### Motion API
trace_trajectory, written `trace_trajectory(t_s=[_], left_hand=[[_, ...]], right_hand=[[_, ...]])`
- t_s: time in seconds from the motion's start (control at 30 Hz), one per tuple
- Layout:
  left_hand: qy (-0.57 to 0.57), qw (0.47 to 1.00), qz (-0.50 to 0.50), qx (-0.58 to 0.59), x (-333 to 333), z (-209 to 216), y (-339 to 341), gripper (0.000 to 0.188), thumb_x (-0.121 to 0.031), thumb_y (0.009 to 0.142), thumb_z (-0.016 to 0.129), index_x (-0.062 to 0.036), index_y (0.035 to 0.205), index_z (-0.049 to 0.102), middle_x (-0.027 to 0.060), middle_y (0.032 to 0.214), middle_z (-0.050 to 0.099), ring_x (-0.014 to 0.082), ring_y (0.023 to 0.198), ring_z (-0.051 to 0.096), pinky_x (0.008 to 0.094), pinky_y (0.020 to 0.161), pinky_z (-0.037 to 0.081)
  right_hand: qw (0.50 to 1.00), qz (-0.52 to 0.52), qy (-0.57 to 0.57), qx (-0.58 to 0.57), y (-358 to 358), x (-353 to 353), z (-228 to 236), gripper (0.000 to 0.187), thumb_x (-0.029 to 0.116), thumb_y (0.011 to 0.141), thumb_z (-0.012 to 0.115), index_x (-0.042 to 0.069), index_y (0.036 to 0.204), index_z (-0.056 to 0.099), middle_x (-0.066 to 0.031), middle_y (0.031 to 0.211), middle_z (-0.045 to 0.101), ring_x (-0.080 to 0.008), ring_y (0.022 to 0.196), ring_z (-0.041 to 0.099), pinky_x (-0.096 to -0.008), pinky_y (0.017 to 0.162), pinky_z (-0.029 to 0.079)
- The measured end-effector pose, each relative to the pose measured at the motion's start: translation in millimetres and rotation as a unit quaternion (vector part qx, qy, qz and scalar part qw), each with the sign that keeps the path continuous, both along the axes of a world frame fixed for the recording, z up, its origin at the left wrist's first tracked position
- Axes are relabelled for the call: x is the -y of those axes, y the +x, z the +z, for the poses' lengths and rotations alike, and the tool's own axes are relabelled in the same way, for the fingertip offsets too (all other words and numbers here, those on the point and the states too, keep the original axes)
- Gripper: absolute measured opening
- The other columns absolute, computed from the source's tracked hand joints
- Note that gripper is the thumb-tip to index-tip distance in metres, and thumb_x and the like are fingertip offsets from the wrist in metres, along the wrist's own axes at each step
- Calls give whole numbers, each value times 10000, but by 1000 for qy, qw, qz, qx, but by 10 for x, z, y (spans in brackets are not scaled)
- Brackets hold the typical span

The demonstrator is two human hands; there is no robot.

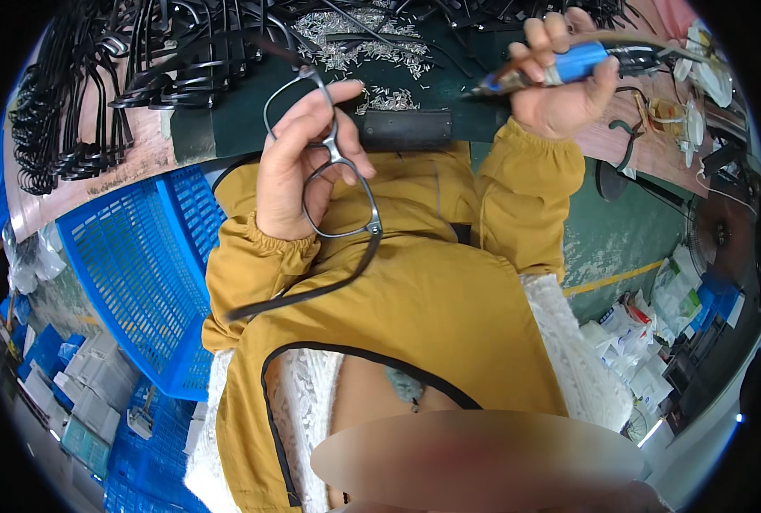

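My left hand holds a pair of eyeglasses with a thin dark grey front and long black temples. The glasses hang upended over my lap, one temple pointing down to the left and the other reaching up over the bench. Some of my fingers show through the rims. In my right hand, lifted over the right side of the bench, is a blue electric screwdriver. Its dark, slightly blurred tip points left, apart from the glasses. A cord runs from its back end to the right.
Small clear pieces lie heaped on the dark green mat. Many black glasses frames crowd the left and back. A black block sits at the front edge. Pliers lie at right; a blue basket stands below left.
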State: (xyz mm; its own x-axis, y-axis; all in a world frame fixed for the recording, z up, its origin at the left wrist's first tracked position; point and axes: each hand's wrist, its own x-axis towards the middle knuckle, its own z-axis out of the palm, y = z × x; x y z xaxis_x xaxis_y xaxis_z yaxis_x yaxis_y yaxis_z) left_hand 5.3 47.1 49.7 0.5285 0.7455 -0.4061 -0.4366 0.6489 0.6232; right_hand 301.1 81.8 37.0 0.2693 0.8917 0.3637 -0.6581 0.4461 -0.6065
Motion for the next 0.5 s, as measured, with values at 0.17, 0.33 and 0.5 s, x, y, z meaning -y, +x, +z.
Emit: trace_trajectory(t_s=[0.17, 0.33, 0.5], left_hand=[[-95, 995, -32, 15, 112, -81, -24, 338, -214, 1034, 496, -7, 1265, 631, 45, 812, 646, 182, 740, 701, 241, 636, 539], [-206, 971, -121, -4, 321, -4, 228, 358, -256, 1027, 559, -57, 1319, 619, 27, 774, 633, 136, 675, 655, 221, 571, 502], [-346, 930, -122, 3, 444, -107, 341, 313, -308, 1022, 645, -148, 1290, 633, 8, 712, 621, 98, 543, 561, 228, 447, 395]], right_hand=[[997, -30, -58, -41, -236, -198, -17, 462, 550, 1017, 573, 96, 1100, 568, -8, 764, 498, -106, 572, 453, -236, 451, 355], [961, 106, 37, -252, -391, -256, -82, 362, 510, 1055, 526, 153, 1081, 583, -2, 773, 522, -119, 575, 474, -252, 462, 365], [999, 8, -1, -35, -458, 229, 34, 453, 558, 1042, 510, 133, 1190, 564, -25, 813, 554, -143, 641, 538, -275, 511, 403]])
